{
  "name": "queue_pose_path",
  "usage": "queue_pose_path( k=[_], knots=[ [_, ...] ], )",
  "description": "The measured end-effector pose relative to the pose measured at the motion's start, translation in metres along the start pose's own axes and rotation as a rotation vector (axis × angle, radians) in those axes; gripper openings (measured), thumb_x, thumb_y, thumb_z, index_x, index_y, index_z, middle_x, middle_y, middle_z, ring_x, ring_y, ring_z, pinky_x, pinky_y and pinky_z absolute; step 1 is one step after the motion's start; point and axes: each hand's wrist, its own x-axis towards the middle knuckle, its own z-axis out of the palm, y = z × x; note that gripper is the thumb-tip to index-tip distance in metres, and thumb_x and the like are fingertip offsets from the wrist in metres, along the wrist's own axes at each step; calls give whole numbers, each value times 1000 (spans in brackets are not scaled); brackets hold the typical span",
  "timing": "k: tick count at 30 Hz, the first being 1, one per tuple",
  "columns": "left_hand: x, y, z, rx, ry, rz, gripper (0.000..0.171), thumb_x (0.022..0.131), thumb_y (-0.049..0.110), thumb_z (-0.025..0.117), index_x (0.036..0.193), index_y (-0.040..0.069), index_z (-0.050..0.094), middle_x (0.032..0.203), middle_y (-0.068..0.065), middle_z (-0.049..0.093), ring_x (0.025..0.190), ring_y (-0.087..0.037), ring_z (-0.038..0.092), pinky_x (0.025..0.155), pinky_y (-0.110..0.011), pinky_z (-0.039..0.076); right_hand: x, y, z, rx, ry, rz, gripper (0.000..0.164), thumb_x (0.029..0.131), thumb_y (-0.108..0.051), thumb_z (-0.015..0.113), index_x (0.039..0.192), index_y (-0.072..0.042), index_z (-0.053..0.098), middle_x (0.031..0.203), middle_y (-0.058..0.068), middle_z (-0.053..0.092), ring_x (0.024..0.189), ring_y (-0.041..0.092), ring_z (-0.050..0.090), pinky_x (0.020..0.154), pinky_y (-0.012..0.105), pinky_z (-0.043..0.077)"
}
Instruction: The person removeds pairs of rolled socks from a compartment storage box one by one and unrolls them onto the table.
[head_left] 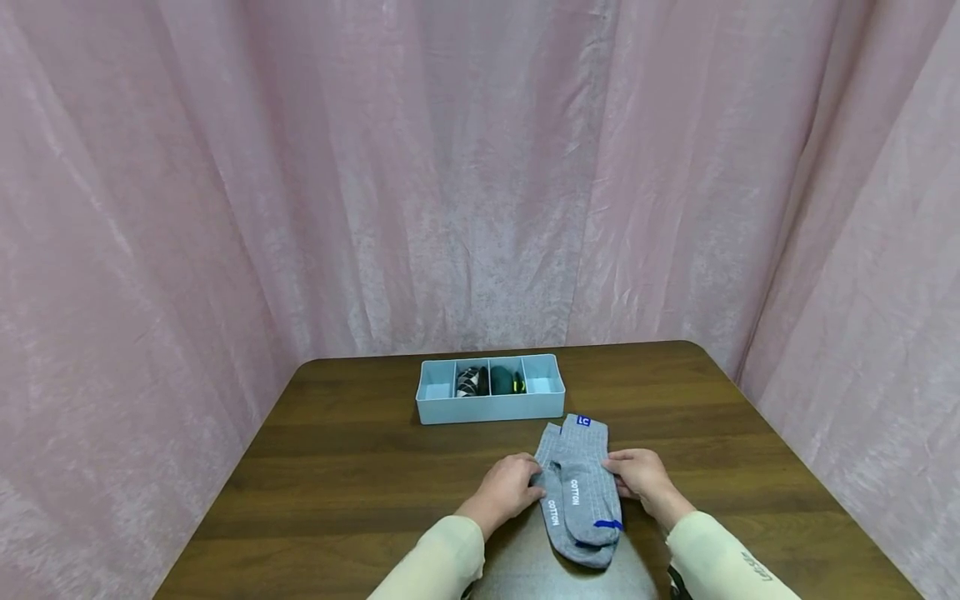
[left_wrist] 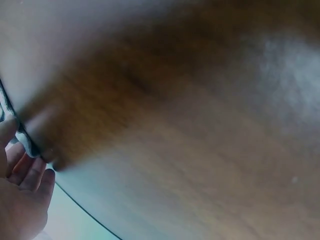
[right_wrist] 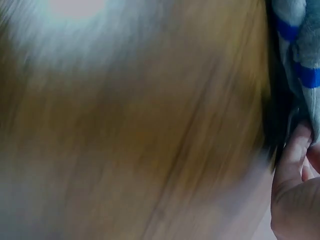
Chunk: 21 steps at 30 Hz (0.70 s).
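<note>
A pair of grey socks [head_left: 588, 492] lies in front of me in the head view, one overlapping the other, with white COTTON lettering, a blue tag at the cuff and blue stripes near the toes. My left hand [head_left: 504, 492] pinches the left edge of the lower sock. On the opposite side, my right hand [head_left: 642, 479] pinches the right edge near the middle. The left wrist view catches the left hand [left_wrist: 27, 190] at the frame's edge with a bit of sock between thumb and fingers. Blue stripes mark the socks [right_wrist: 305, 55] above the right hand [right_wrist: 295, 195] in the right wrist view.
Beyond the socks, a light blue divided box [head_left: 491, 408] stands on the brown wooden table [head_left: 360, 467]. Its middle compartments hold a black-and-white patterned bundle [head_left: 468, 382] and a dark green bundle [head_left: 501, 381]. Pink curtains [head_left: 465, 183] hang behind the table and at both sides.
</note>
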Motion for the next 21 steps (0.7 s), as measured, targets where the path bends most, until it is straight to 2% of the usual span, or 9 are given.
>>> queue_pose_path(
  k=[8, 15, 21],
  knots=[
    [1, 2, -1, -15, -29, -36, 29, 86, 21, 78, 110, 5, 75, 117, -8, 67, 107, -21, 64, 93, -33, 51, 1, 4, -24, -56, -47, 56, 35, 94, -2, 61, 121, 20, 55, 76, 1, 65, 65, 9, 60, 60, 26, 55],
    [2, 3, -1, -13, -51, -62, 29, 87, 22, 78, 111, 5, 74, 119, -8, 67, 109, -20, 63, 94, -33, 51, -2, 9, -44, -111, -83, 50, 37, 93, -2, 63, 120, 21, 54, 75, 1, 64, 64, 11, 60, 59, 28, 55],
    [3, 3, -1, -10, -50, -64, 29, 87, 23, 77, 111, 6, 75, 119, -7, 67, 109, -19, 63, 93, -32, 51, -4, 12, -57, -178, -72, 40, 32, 92, -3, 64, 116, 19, 58, 71, 1, 59, 60, 11, 55, 56, 26, 52]
  ],
)
